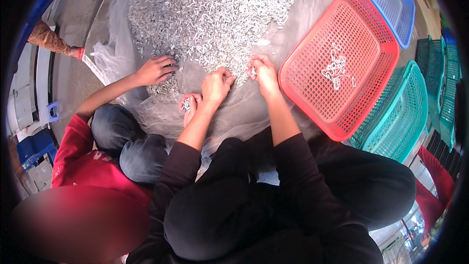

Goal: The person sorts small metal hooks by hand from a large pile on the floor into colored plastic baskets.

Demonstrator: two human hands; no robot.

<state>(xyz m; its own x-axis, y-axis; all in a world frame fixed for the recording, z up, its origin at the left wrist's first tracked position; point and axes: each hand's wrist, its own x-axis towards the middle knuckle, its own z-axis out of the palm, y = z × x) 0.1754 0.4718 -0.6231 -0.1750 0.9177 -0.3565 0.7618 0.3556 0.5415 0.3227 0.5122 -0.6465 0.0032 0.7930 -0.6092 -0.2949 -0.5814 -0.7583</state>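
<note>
A wide pile of small silvery, hook-shaped metal pieces (210, 14) covers the surface in front of me. My left hand (217, 86) is at the pile's near edge, its fingers curled and pinched together; what they hold, if anything, is too small to make out. To its right, my right hand (264, 72) pinches one or more silvery metal pieces (253, 72) between thumb and fingers. Close by on the right stands a red plastic basket (312, 68), with a small heap of pale, curved pieces (335, 71) lying on its bottom.
On my left sits a person in a red top; one of their hands (159, 70) rests on the pile, the other (189, 103) holds several pieces near my left forearm. Translucent sheeting (161, 110) lies under the pile. Blue (391, 5) and green baskets (398, 117) stand beyond the red one.
</note>
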